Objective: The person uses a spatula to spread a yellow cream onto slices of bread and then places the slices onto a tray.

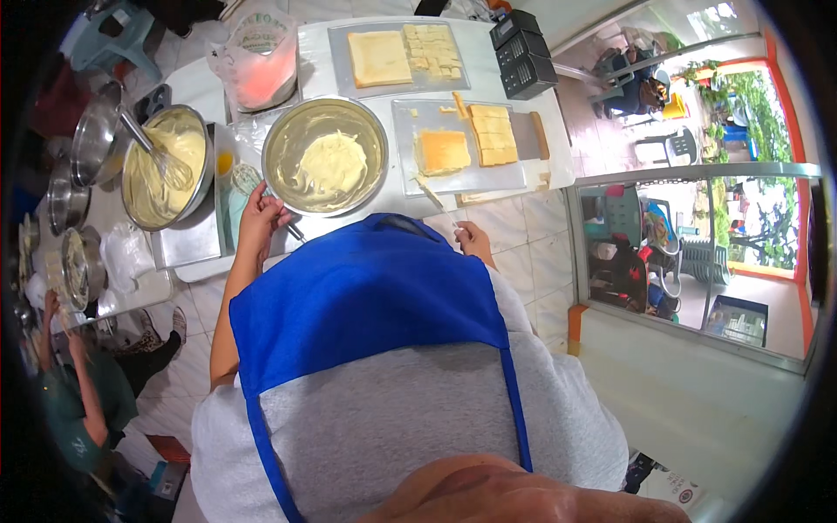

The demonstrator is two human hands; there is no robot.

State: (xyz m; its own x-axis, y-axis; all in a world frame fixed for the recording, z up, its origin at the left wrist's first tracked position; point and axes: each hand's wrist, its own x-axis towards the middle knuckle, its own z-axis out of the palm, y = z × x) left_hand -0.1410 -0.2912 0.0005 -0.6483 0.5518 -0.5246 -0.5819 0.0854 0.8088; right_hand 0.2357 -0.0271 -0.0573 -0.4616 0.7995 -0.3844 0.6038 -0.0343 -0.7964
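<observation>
My right hand (472, 240) holds the handle of a spatula (437, 199) whose cream-smeared end is over the near edge of a clear board (409, 180). On that board lie a square of cake (443, 151) and a larger piece scored into squares (494, 135). My left hand (263, 212) is at the near left rim of a steel bowl (284, 124), its fingers apart; whether they touch the rim is unclear. Pale cream (332, 162) lies in the bowl. A second board (341, 78) behind bears a whole sheet of cake (379, 59) and cut cake squares (431, 51).
Left stands a bowl of batter (163, 173) with a whisk (171, 167) in it. A plastic bag with pink contents (261, 72) and black boxes (523, 55) stand at the back. A co-worker (85, 392) is at the far left beside more bowls (82, 271).
</observation>
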